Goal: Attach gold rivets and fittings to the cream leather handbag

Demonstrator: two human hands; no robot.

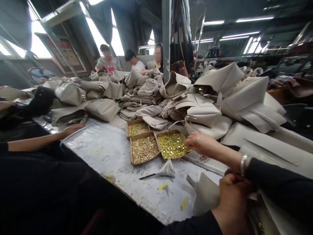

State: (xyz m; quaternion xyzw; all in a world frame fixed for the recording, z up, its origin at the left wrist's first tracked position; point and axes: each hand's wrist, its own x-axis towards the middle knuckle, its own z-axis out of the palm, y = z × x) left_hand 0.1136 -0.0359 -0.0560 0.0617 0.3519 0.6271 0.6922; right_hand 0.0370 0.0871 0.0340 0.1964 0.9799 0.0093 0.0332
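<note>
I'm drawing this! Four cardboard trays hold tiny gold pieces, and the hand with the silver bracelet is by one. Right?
Not four: the head view shows three cardboard trays of tiny gold pieces. The hand with the silver bracelet is by one.

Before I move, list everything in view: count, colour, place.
Trays: three, brown, tabletop
Metal pieces: many, gold, in trays
Bags: many, pale grey, behind and right
Cloth pieces: several, grey, in pile
Pointed item: one, black and pale, before trays
Scraps: several, yellow, tabletop
Table: one, whitish, beneath trays
Pillar: one, grey, background
Hanging bags: some, dark, beside pillar
Lights: several, white, ceiling
Co-workers: three, mixed clothing, behind pile
Co-worker's hand: one, black sleeve, left
Bracelet: one, silver, right wrist
Left hand: one, black sleeve, lower right
Right hand: one, black sleeve, by right tray
</note>
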